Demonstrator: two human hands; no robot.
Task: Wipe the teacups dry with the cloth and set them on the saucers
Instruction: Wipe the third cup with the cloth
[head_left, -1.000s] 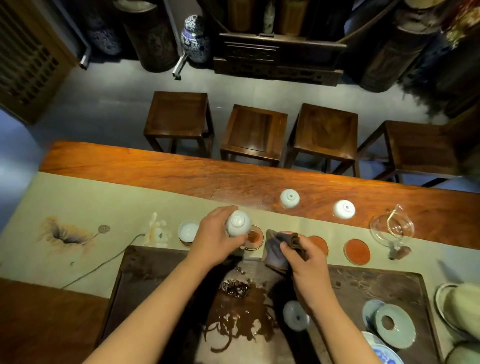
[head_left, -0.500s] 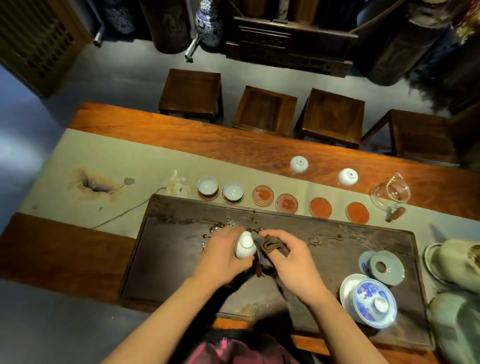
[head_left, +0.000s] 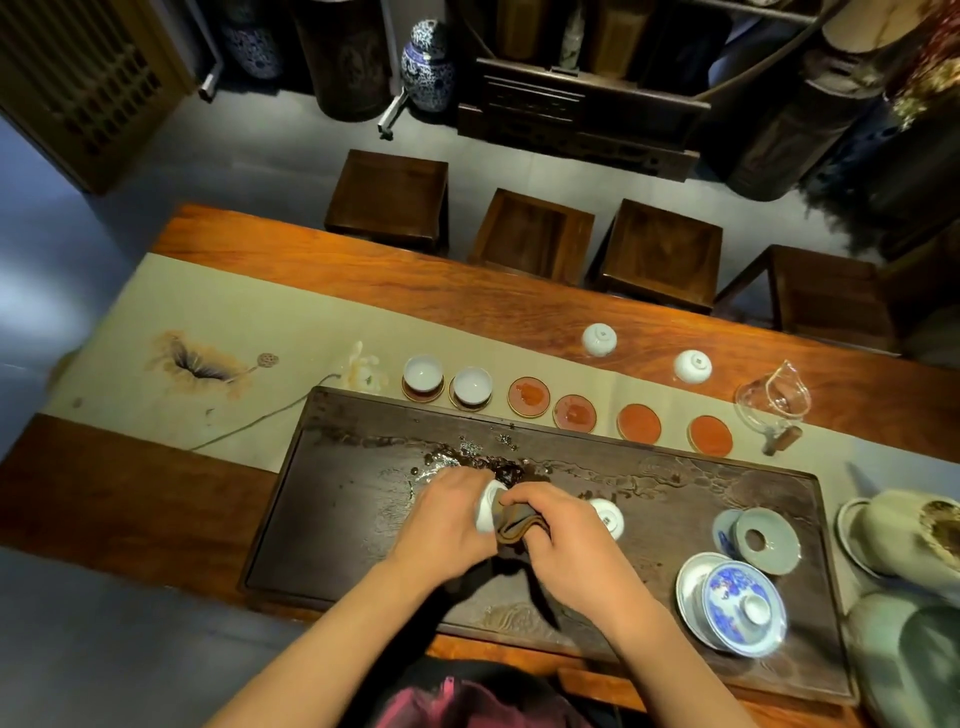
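1. Versus half a second back: the teacup (head_left: 487, 512) has tipped onto its side in the left hand (head_left: 451, 519), and the brown cloth (head_left: 514, 526) now sits pushed into its mouth instead of hanging loose beside it. Another white teacup (head_left: 609, 517) now peeks out just past the right hand (head_left: 563, 540); it was hidden before.
2. Hands: left hand has fingers wrapped round the teacup, mouth pointing right. Right hand has fingers curled on the cloth, pressing it into the cup. Both hover over the middle of the dark wooden tea tray (head_left: 322, 519), forearms coming in from the near edge.
3. Near right corner of the tray: a blue-and-white gaiwan (head_left: 737, 605) on its saucer, with a pale green ring-shaped dish (head_left: 763, 540) just behind it.
4. Past the tray, on the beige runner (head_left: 249, 332), a row of six saucers: the two leftmost carry upright white cups (head_left: 423, 373) (head_left: 471, 385), the other four red saucers (head_left: 529, 396) (head_left: 574, 413) (head_left: 638, 422) (head_left: 710, 435) sit bare.
5. Further back, two more cups lie upside down on the wooden table (head_left: 467, 291): one (head_left: 599, 340) and another (head_left: 692, 366). A glass pitcher (head_left: 773, 402) stands to the right.
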